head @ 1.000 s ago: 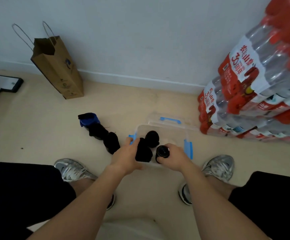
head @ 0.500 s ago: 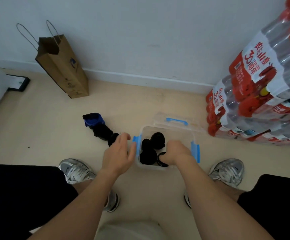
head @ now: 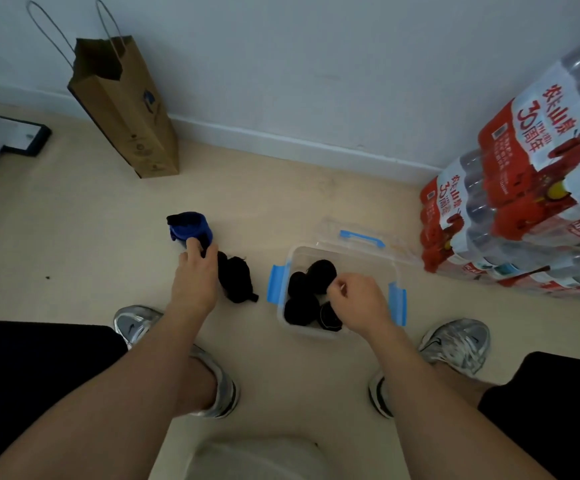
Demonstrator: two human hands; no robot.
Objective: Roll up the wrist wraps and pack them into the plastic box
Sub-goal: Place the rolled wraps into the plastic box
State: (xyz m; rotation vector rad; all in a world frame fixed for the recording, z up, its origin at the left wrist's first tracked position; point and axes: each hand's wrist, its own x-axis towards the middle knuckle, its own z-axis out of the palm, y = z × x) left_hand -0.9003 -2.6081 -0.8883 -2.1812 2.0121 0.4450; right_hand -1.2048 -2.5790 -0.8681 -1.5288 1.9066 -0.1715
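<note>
A clear plastic box with blue clasps stands open on the floor between my feet. Several rolled black wrist wraps lie inside it. My right hand hovers over the box's near right part with loosely curled fingers and holds nothing. To the left of the box, a blue wrap and loose black wraps lie on the floor. My left hand reaches into this pile, its fingers and thumb pinching a black wrap just below the blue one.
The box's clear lid with a blue handle lies behind the box. Stacked packs of water bottles stand at the right. A brown paper bag leans on the wall at back left. My shoes flank the box.
My right hand set a rolled black wrap into the box and let it go. My left hand left the box and moved left to the pile of wraps on the floor.
</note>
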